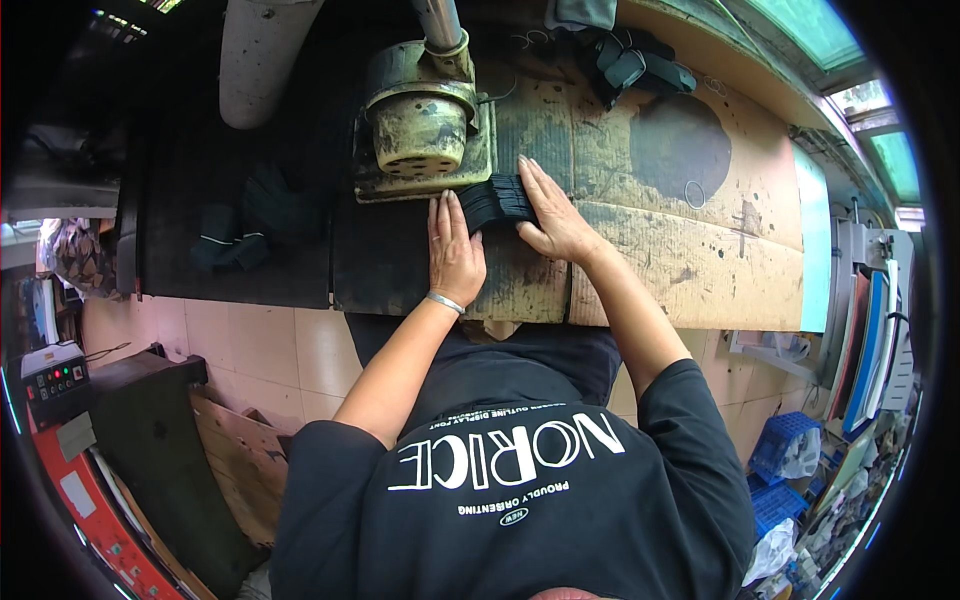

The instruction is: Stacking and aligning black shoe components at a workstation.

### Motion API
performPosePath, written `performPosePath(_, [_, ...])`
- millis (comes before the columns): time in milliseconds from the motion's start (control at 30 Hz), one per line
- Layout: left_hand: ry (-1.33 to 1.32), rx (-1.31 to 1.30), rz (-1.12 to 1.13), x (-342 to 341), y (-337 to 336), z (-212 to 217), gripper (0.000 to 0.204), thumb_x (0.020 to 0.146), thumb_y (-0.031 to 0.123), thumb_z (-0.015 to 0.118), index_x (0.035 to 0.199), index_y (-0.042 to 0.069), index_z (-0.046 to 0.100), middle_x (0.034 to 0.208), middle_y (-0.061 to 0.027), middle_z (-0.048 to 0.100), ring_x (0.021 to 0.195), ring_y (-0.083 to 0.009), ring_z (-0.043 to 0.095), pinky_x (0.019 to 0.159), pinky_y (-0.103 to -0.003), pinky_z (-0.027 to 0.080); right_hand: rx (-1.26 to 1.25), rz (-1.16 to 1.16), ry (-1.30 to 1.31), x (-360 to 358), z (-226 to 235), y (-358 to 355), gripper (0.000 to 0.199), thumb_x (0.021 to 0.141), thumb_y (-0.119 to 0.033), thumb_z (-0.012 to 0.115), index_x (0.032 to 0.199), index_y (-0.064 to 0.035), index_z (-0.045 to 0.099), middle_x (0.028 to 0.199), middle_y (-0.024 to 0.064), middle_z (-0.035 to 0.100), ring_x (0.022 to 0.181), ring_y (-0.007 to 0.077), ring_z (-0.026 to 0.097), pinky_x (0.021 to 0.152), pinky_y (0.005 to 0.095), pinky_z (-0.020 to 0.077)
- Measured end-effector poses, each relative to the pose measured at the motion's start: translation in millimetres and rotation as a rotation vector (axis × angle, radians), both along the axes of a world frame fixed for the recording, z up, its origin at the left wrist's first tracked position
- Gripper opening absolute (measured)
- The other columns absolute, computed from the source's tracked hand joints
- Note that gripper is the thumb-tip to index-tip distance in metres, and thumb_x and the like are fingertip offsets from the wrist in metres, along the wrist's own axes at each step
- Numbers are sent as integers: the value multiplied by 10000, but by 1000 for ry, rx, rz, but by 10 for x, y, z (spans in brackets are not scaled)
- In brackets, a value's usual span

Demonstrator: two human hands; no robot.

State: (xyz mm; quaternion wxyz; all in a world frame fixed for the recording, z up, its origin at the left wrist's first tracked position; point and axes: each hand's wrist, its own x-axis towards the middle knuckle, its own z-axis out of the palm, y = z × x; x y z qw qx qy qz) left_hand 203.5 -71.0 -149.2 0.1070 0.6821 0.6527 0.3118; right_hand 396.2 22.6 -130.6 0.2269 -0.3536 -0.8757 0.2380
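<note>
A stack of thin black pieces stands on edge in a row just in front of the machine's base, held between my two hands. My left hand, a silver bracelet at its wrist, is against the stack's left end, fingers straight and together, tips by the base plate's front edge. At the other end my right hand presses the stack, fingers extended along its far side and thumb on the near side. The machine has a dusty round metal housing on a square plate. What the pieces are made of, I cannot tell.
Dark bundles tied with white bands lie at the table's left. More dark bundles and loose white loops are at the back right on stained cardboard. A grey lamp-like shape hangs over the far left. Blue crates stand lower right.
</note>
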Motion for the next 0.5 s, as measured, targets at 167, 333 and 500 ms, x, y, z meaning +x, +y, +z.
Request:
performPosePath(167, [-46, -44, 65, -103, 17, 42, 787, 851, 186, 635, 1478, -27, 209, 1388, -261, 373, 1258, -433, 387, 1055, -479, 330, -105, 44, 15, 28, 248, 140, 799, 721, -144, 681, 1431, -13, 339, 1238, 197, 532, 1184, 362, 489, 1045, 419, 368])
performPosePath(333, [-229, -20, 60, -355, 48, 30, 796, 735, 191, 768, 1390, 23, 348, 1202, -211, 520, 1131, -378, 483, 993, -477, 377, -268, 106, -50, 27, 380, 303, 613, 688, -211, 724, 1224, 23, 541, 1145, 169, 576, 1074, 341, 573, 926, 399, 465])
performPosePath(500, [-835, -26, 385, -241, -340, -118, 631, 779, 130, 787, 1290, -1, 440, 1152, -146, 539, 1001, -197, 562, 814, -313, 490, -493, -100, 57, 61, 226, 21, 673, 643, -294, 766, 1164, 74, 551, 1039, 206, 618, 967, 268, 599, 864, 363, 476])
